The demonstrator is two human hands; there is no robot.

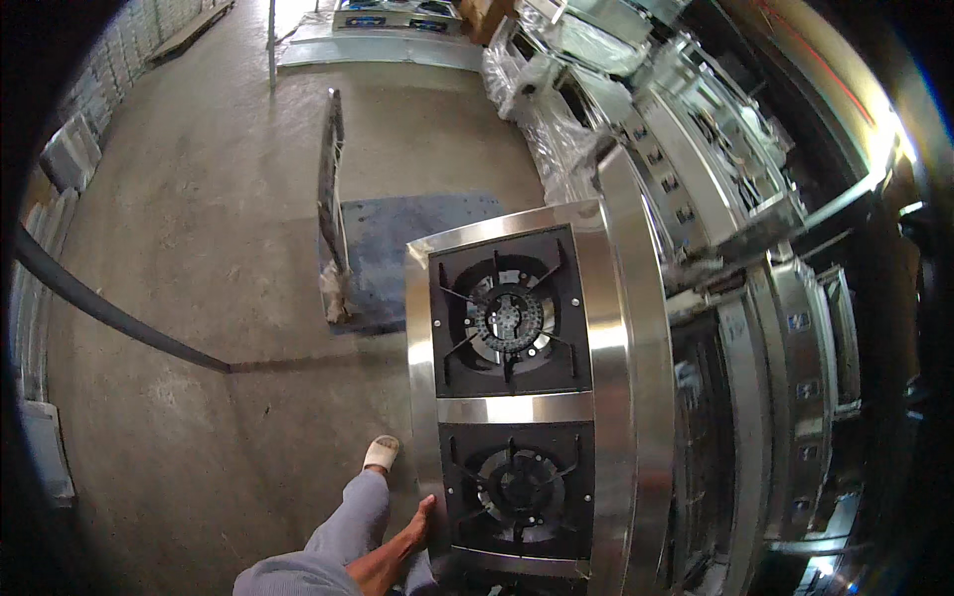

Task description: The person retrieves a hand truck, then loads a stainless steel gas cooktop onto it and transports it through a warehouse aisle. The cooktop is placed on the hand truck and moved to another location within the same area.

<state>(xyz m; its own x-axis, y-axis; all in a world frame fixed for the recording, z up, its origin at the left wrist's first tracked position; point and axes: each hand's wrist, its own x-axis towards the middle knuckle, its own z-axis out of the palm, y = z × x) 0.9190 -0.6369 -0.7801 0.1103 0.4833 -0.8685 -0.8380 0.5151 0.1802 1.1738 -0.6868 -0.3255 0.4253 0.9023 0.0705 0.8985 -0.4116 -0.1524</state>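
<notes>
A long stainless-steel gas stove (615,397) stands before me, with black burner panels set one behind another along its top. The far burner (509,320) and the middle burner (522,487) carry round metal heads and black pan supports; a further panel is cut off at the lower edge. My left hand (409,536) grips the stove's left edge near the middle burner, its fingertips at the metal rim and part of the fingers hidden. My right hand is out of sight. Beside the left forearm, my grey-clad leg ends in a light slipper (382,453).
A blue platform trolley (417,238) with an upright handle (330,179) stands beyond the stove's far end. Steel cooking units (686,169), some in plastic wrap (552,129), crowd the right side. A dark curved bar (119,313) crosses the left. Stacked panels (70,154) line the left wall.
</notes>
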